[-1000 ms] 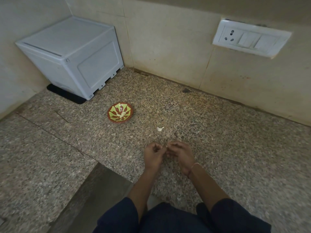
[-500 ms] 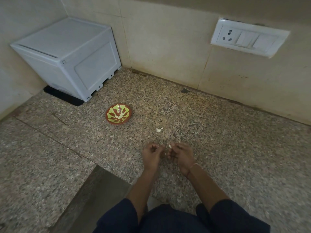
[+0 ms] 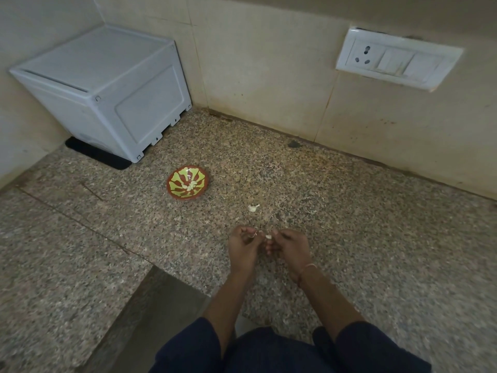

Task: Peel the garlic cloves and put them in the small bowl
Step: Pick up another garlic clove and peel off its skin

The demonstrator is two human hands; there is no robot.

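One small white garlic clove (image 3: 268, 236) pinched at the fingertips of the right hand (image 3: 290, 246), just above the speckled granite surface (image 3: 349, 238). Left hand (image 3: 243, 244) pinching a thin strip of papery skin (image 3: 255, 233) just beside it.

Step in hand, by judgement: peeling. Next: strip any remaining skin, then carry the clove forward-left to the small red-and-green painted bowl (image 3: 177, 177).

Count: one bowl; one held clove; one loose white piece (image 3: 253, 208) on the surface. Peeled cloves (image 3: 190, 186) in the bowl too small to count.

Red-brown small bowl (image 3: 188, 181) with yellow-green petal pattern sits on speckled granite counter (image 3: 349, 224); white box (image 3: 107, 90).
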